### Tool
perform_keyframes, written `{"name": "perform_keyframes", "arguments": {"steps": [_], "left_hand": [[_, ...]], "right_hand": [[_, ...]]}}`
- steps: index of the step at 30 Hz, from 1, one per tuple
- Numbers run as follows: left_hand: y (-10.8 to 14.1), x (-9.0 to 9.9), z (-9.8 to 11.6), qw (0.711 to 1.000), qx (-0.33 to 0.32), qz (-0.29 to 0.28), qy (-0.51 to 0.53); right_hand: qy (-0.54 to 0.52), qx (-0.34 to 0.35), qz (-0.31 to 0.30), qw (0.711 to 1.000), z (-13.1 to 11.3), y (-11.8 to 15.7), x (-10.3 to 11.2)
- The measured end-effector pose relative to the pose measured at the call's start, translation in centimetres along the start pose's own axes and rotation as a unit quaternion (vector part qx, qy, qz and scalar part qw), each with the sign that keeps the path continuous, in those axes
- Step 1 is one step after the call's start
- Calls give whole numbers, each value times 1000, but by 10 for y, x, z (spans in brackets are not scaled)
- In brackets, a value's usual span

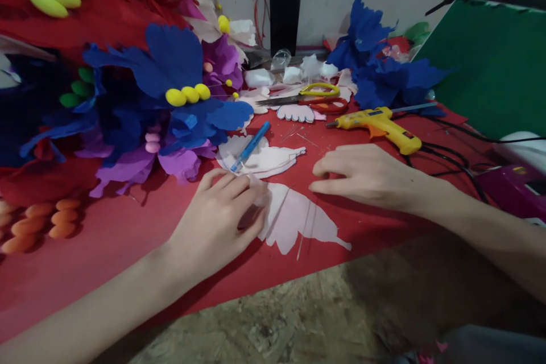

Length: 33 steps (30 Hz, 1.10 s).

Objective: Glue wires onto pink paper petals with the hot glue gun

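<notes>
My left hand point(224, 207) is curled over the left end of a pale pink wing-shaped cut-out point(315, 219), its fingertips closed on that edge. A thin wire point(300, 242) lies across the cut-out, with faint lines of shadow beside it. Resting on the table to the right, my right hand point(362, 176) has its thumb and forefinger apart and nothing between them. Just beyond my left hand, a blue pen point(251, 147) lies on a stack of white wing-shaped pieces point(273, 160) with blue outlines.
A yellow glue gun point(381, 125) with a black cord lies behind my right hand. Scissors point(315, 99) with yellow and red handles rest farther back. Blue paper flowers point(170, 68) crowd the left; a green board point(490, 68) stands right. The red tabletop point(149, 227) ends in front.
</notes>
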<state>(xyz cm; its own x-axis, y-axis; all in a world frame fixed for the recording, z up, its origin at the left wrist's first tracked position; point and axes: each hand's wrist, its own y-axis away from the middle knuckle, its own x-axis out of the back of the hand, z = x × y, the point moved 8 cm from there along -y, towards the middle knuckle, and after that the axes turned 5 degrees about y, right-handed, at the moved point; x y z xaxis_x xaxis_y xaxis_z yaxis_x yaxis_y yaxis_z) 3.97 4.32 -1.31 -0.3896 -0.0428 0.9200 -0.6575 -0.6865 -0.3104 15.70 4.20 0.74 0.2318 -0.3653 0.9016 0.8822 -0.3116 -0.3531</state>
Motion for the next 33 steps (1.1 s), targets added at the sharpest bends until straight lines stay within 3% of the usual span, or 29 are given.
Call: {"name": "perform_keyframes", "arguments": {"steps": [9, 12, 16, 21, 27, 33], "left_hand": [[4, 8, 9, 995, -34, 48, -87], [6, 11, 10, 991, -27, 69, -108], [8, 17, 9, 988, -23, 113, -99], [9, 7, 17, 991, -119, 55, -28], [12, -2, 14, 993, -115, 29, 27], [13, -4, 14, 993, -109, 30, 44]], "right_hand": [[25, 80, 34, 996, 2, -20, -18], [10, 13, 55, 998, 8, -20, -17], [-69, -155, 67, 983, 16, -7, -9], [-140, -285, -19, 948, 3, 8, -18], [-60, -297, -71, 950, -14, 11, -27], [-34, -299, -81, 950, -19, 6, -28]]}}
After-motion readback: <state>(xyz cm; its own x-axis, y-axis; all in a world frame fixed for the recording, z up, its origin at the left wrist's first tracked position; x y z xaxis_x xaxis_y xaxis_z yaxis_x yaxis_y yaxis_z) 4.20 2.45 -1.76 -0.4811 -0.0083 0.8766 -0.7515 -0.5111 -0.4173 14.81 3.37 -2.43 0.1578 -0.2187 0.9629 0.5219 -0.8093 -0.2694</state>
